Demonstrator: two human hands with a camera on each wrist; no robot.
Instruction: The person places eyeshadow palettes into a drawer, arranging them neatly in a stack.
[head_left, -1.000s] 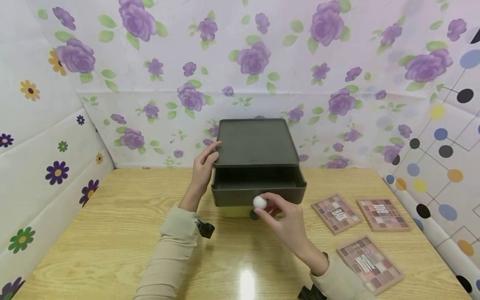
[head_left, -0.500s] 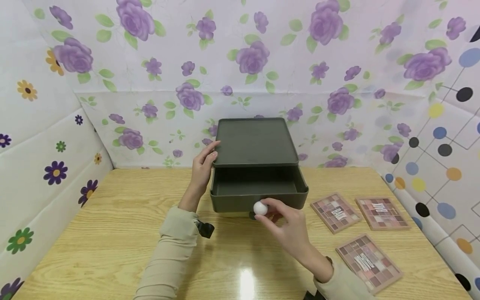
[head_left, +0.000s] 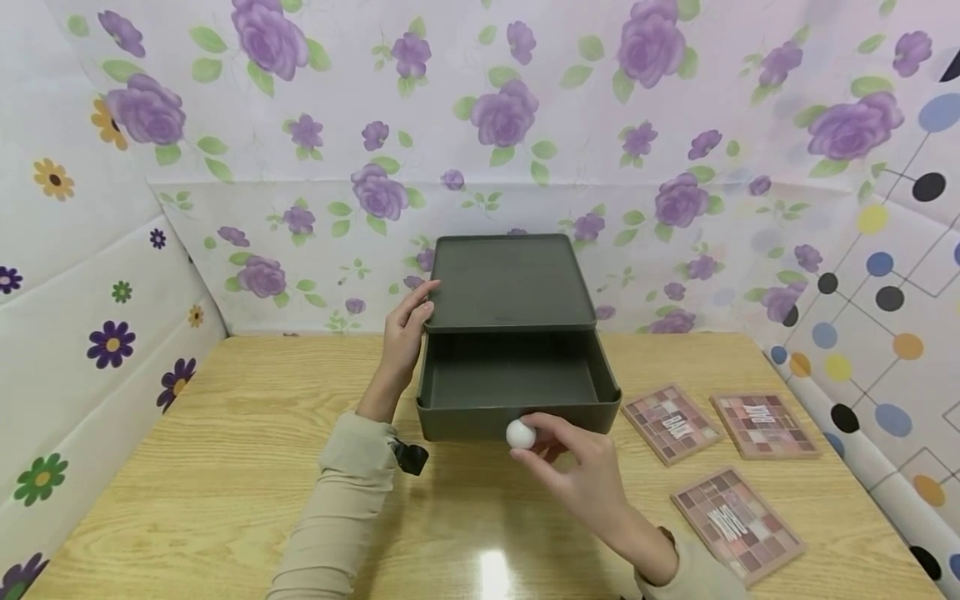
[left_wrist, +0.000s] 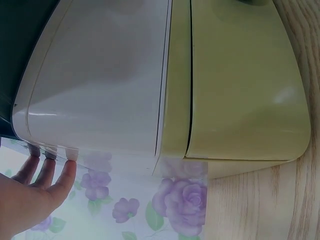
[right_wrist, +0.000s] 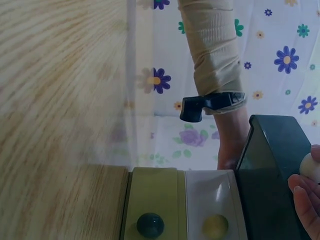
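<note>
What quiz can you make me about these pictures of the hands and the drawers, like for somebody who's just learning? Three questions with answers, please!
1. Pick one. What does the right hand pinch?
A) the yellow knob
B) the white knob
C) the dark knob

2. True or false: the top drawer is shut.

3. Count them: how many palettes lie on the table?

Key:
1. B, the white knob, between thumb and finger.
2. False: the top drawer stands open, and you can see its inside.
3. Three, all on the right in the head view.
</note>
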